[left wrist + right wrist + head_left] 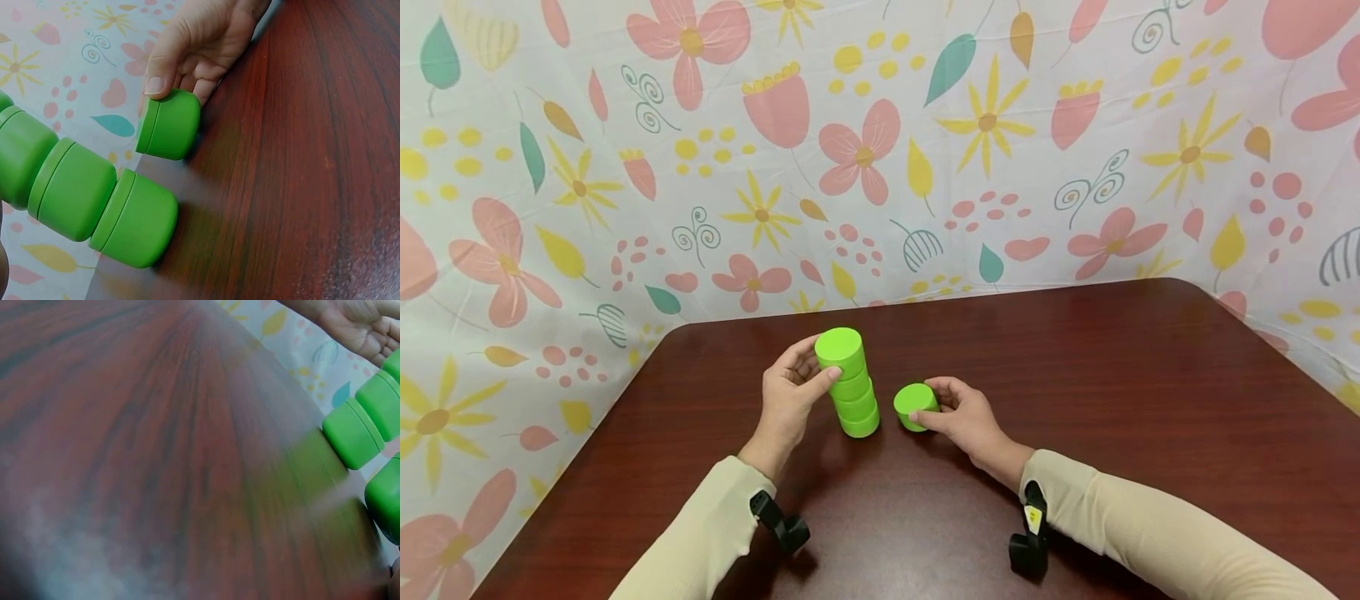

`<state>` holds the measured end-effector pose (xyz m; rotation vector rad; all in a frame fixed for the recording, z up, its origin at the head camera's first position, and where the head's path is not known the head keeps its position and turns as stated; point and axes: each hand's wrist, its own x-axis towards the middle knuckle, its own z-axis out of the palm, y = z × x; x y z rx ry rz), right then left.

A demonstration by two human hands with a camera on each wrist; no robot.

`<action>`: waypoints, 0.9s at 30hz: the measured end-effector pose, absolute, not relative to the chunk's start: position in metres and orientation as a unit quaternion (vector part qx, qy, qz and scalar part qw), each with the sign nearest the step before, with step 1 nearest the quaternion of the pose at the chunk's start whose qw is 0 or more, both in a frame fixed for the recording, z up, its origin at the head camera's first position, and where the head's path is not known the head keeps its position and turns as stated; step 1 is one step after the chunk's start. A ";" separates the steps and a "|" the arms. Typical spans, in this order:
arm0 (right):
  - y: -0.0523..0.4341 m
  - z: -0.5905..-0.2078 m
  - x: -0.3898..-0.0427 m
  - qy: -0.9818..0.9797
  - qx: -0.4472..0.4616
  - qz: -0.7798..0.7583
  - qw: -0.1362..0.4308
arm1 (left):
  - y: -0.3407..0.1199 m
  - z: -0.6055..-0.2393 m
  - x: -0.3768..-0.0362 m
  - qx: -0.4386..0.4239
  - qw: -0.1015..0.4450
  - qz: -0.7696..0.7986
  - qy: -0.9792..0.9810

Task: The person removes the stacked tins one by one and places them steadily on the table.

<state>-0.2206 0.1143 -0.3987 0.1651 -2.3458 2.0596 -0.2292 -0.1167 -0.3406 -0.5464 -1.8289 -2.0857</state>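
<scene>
Several small round green jars with lids stand in an upright stack [857, 410] on the table. My left hand [782, 408] holds the top jar [840, 343], its thumb on the near side and its fingers around the far side. To the right, apart from the stack, a single green jar [914, 398] is gripped by my right hand [968, 419] between thumb and fingers. The left wrist view shows this jar [172, 125] upright, at or very near the tabletop, beside the lower stacked jars [137, 219]. In the right wrist view, the right hand is mostly out of frame.
A dark reddish-brown wooden table [1112, 400] lies under both hands. Behind it hangs a white cloth [925, 125] printed with flowers and leaves. Black wrist cameras are strapped on at the left cuff [780, 522] and the right cuff [1030, 533].
</scene>
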 end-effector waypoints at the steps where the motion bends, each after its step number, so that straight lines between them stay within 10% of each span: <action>1: 0.115 -0.399 -0.221 -0.753 0.054 0.656 0.009 | -0.116 -0.340 -0.229 -0.192 0.157 -0.729 -0.638; 27: 0.124 -0.395 -0.215 -0.781 0.053 0.622 0.000 | -0.117 -0.343 -0.230 -0.200 0.165 -0.727 -0.636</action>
